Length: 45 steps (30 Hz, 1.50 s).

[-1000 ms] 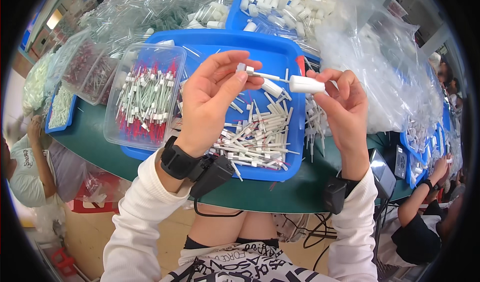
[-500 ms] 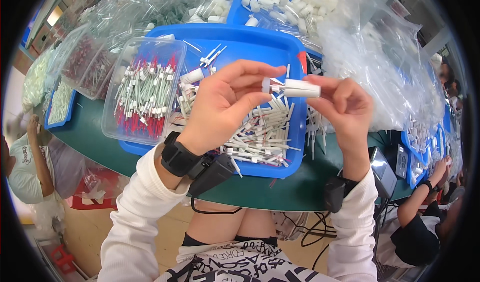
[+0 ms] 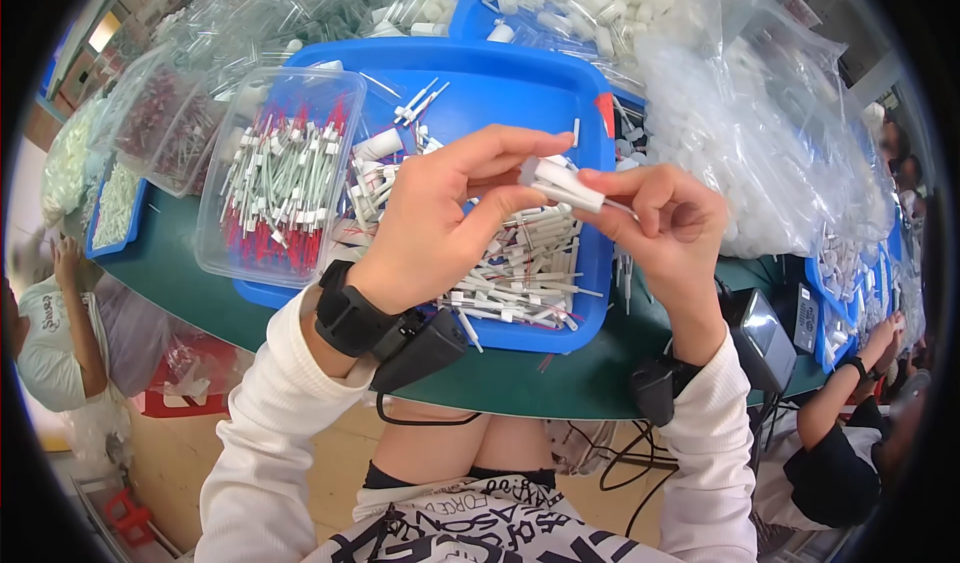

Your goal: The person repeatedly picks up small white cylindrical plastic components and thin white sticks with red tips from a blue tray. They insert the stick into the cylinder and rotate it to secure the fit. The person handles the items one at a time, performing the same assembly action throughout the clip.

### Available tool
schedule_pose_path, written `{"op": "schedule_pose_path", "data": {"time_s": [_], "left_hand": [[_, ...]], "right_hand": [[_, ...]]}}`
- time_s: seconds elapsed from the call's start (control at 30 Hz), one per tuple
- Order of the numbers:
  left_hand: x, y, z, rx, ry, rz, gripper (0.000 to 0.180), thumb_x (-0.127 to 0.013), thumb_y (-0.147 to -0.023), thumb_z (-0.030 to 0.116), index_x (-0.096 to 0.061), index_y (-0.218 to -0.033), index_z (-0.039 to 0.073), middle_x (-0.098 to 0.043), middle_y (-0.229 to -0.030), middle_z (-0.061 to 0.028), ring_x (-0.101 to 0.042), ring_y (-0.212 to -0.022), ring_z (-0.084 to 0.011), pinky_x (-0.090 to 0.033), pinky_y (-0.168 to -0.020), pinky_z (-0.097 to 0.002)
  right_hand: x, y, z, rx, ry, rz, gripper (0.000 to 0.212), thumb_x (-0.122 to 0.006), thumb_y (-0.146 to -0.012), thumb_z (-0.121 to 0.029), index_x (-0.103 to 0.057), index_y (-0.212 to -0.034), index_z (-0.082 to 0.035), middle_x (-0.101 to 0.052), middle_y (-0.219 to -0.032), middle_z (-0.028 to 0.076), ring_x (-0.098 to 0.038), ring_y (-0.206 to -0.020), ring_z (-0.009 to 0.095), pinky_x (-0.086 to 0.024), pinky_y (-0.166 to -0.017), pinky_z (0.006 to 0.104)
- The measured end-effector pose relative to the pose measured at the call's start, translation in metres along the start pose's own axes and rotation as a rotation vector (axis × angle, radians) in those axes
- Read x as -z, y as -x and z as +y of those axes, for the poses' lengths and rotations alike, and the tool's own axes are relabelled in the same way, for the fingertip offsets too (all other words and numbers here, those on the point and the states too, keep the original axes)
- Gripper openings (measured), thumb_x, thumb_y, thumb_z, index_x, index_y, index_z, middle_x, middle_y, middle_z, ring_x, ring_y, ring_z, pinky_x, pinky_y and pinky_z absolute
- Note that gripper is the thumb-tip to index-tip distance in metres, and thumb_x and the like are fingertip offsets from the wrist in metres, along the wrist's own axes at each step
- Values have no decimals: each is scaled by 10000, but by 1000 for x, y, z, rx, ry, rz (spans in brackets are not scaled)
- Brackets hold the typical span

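Above the blue tray [image 3: 545, 68], both hands hold a small white plastic assembly between their fingertips. My left hand [image 3: 430, 213] is closed on the translucent cap [image 3: 530, 171] at its left end. My right hand [image 3: 660, 218] pinches the white tube [image 3: 570, 185] at its lower right end, and a thin pale rod sticks out beside those fingers. Cap and tube sit close together, tilted down to the right. Below the hands, the tray carries many thin white sticks [image 3: 525, 283] with fine red wires. A clear plastic box [image 3: 210, 218] of white-and-red wired pieces rests at the tray's left side.
Behind the tray, another blue tray [image 3: 465, 18] holds white cylinders, beside heaps of clear plastic bags [image 3: 700, 163]. A dark device with a screen [image 3: 760, 338] stands on the green table [image 3: 420, 368] at right. Other people work at both sides.
The tube has moved left and tilted down to the right, closing the gap to the cap where thin sticks showed. My right hand has shifted left and slightly downward.
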<state>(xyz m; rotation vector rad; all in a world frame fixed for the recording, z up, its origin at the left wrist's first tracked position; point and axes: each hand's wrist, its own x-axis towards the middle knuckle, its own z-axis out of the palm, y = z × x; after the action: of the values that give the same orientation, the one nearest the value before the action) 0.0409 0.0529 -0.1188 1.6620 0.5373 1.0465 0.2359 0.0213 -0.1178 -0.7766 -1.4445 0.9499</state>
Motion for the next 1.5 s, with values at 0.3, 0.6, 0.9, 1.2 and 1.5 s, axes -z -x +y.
{"op": "schedule_pose_path", "data": {"time_s": [0.3, 0.6, 0.9, 1.2, 1.5], "left_hand": [[-1, -1, 11, 91, 92, 224, 281, -645, -782, 18, -605, -1060, 0, -638, -874, -67, -565, -724, -68, -467, -648, -196], [-2, 0, 9, 55, 129, 195, 251, -596, -816, 18, -585, -1058, -43, -628, -899, -130, -590, -722, -134, -488, -675, -249], [-8, 0, 6, 75, 150, 208, 220, -580, -829, 31, -590, -1035, -47, -631, -890, -119, -593, -719, -129, -491, -683, -255], [3, -1, 7, 250, 292, 59, 210, -579, -847, 82, -595, -1010, -50, -626, -857, -110, -576, -674, -124, -476, -616, -254], [3, 0, 10, 414, 342, 33, 236, -610, -818, 65, -574, -1023, -46, -630, -872, -101, -599, -710, -136, -491, -642, -249]], "right_hand": [[27, -4, -12, 40, 217, 22, 135, -561, -802, -107, -454, -827, -29, -586, -909, 115, -528, -781, 155, -412, -747, 289], [5, -4, -14, 154, 484, 74, 211, -675, -775, -107, -550, -915, -11, -593, -776, 47, -557, -686, 99, -441, -625, 218], [-4, -3, -2, 239, 490, 80, 284, -757, -689, -93, -585, -898, -6, -614, -755, 46, -600, -659, 102, -475, -591, 209], [-7, -1, 0, 307, 523, 115, 299, -772, -656, -90, -615, -899, -14, -622, -758, 63, -597, -608, 115, -479, -559, 218], [-5, 1, -3, 228, 565, -76, 274, -711, -718, -65, -592, -959, -13, -604, -790, 66, -569, -691, 128, -460, -614, 238]]}}
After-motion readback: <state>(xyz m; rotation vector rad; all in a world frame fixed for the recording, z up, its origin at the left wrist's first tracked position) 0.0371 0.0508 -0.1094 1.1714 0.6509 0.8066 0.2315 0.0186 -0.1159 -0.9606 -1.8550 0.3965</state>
